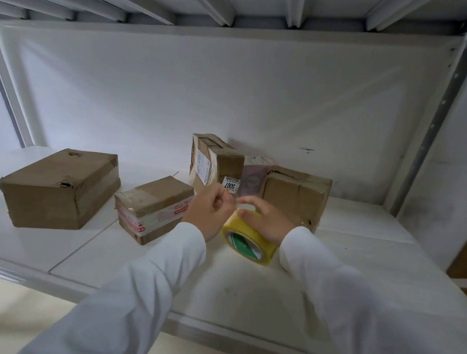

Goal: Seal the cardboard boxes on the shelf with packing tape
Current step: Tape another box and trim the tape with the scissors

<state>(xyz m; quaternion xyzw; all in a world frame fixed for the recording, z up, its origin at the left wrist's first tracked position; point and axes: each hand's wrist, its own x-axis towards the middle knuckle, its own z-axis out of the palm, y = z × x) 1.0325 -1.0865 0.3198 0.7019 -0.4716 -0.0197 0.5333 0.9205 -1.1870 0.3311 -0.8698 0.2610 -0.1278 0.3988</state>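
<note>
Just below the middle of the frame, the right hand (pixel 266 219) gripped a yellowish roll of tape (pixel 248 238), its fingers curled over the top of the roll and holding it on edge above the white shelf (pixel 92 243). The left hand (pixel 211 208), immediately left of the roll, had its fingers drawn together in a pinch at the roll's upper rim, seemingly on the free end of the tape; the clear strip itself was too faint to make out. Both arms wore pale long sleeves.

Four cardboard boxes sat on the shelf. The large box (pixel 60 189) stood at the left of the frame, well apart from the hands, dented on top, with a band of brown tape across it. The small box (pixel 153 208) with red-printed tape lay just left of the left hand. Behind the hands, a tilted box (pixel 214 161) with labels leaned against the back wall, and a low box (pixel 298 194) lay to the right of the roll, with something pale and patterned between the two.

Judging by this, every box already carried some tape, so which ones counted as sealed could not be told. No fresh strip was being laid on any box; the work looked to be at the stage of starting the tape, with the actual sealing left to do.
</note>
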